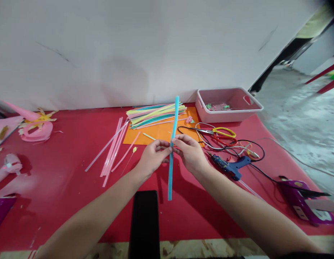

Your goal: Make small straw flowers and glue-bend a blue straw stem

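left hand (pixel 154 158) and right hand (pixel 193 154) both pinch a blue strip (pixel 171 171) near its middle, held nearly upright above the red table (pixel 72 194). beyond lie coloured strips (pixel 153 117) on an orange sheet (pixel 132 138); to the right, a glue gun (pixel 234 167) and pink tub (pixel 223 117).

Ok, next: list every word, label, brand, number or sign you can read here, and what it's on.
No text can be read.
Purple block at right: pale marks, too blurred to read.
Blue glue gun: any marking is too small to make out.
Held blue strip: no lettering shows.
Black phone: no lettering shows.
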Demonstrator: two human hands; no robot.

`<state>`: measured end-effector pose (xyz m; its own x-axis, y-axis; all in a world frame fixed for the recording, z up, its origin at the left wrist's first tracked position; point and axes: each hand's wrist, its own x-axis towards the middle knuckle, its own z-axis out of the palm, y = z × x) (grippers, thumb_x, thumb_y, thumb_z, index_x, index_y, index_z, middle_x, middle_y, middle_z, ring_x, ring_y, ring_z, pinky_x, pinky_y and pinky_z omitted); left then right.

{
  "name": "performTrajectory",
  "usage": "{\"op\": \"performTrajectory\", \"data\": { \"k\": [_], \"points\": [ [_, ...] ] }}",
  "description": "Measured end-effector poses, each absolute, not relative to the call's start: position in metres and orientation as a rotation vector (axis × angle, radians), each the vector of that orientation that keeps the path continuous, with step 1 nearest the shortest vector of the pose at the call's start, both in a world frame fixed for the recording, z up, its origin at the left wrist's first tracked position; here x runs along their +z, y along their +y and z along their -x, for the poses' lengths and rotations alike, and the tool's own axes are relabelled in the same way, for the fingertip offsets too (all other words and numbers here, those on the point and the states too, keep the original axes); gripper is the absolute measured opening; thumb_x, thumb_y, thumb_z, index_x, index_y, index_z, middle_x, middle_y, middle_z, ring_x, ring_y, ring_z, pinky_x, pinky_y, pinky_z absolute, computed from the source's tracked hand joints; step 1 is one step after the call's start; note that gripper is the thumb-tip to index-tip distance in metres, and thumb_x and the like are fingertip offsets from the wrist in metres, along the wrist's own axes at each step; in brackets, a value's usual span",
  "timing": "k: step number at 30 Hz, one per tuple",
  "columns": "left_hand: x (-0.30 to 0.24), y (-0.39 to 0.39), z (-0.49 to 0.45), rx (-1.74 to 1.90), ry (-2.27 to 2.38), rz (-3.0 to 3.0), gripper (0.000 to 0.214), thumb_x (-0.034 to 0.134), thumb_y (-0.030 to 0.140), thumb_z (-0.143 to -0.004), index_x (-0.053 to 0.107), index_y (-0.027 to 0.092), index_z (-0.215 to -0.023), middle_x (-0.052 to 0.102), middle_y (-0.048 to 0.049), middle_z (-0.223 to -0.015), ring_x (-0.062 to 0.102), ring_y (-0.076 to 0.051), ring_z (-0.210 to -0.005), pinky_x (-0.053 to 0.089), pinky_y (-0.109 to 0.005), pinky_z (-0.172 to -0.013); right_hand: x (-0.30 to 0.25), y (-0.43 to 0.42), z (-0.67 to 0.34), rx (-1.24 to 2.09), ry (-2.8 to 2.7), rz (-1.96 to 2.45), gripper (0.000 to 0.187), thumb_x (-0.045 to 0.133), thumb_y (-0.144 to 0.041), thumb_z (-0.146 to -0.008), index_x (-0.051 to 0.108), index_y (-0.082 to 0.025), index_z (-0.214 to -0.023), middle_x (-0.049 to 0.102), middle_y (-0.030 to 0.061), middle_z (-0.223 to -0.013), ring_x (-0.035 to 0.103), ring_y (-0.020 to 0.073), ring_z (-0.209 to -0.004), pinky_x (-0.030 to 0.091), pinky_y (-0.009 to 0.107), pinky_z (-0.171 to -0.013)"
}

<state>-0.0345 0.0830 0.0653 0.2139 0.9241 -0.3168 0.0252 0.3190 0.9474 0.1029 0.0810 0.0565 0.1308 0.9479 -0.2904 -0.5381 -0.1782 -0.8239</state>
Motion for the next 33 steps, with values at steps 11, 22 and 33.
{"op": "performTrajectory", "data": {
  "k": [11, 22, 33],
  "points": [
    [0.081, 0.113, 0.038, 0.855, 1.286, -1.321, 0.011, 0.066, 0.024, -0.080, 0.062, 0.016, -0.086, 0.068, -0.0016, -0.077, 0.068, -0.014, -0.067, 0.055, -0.024, -0.060, 0.060, 0.075, -0.105, 1.289, -0.395, 1.027, 0.028, 0.080, -0.030, -0.059, 0.057, -0.020, -0.069, 0.062, -0.0058, -0.067, 0.055, 0.0065, -0.059, 0.050, 0.019, -0.055],
    [0.066, 0.182, 0.086, 0.858, 1.546, -1.761, 0.004, 0.068, 0.019, -0.073, 0.065, 0.019, -0.076, 0.071, -0.0091, -0.096, 0.063, -0.028, -0.106, 0.045, -0.041, -0.100, 0.053, 0.056, -0.115, 1.353, -0.441, 1.030, 0.029, 0.082, -0.026, -0.057, 0.060, -0.020, -0.075, 0.067, -0.0042, -0.068, 0.066, 0.0122, -0.062, 0.057, 0.027, -0.062],
    [0.082, 0.072, 0.036, 0.488, 1.037, -1.428, 0.019, 0.074, 0.038, -0.078, 0.073, 0.018, -0.081, 0.073, -0.0047, -0.079, 0.068, -0.018, -0.074, 0.053, -0.028, -0.069, 0.051, 0.039, -0.129, 1.473, -0.638, 1.078, 0.021, 0.083, -0.028, -0.061, 0.066, -0.019, -0.071, 0.063, -0.0041, -0.071, 0.057, 0.0081, -0.065, 0.049, 0.021, -0.060]
  ]
}}
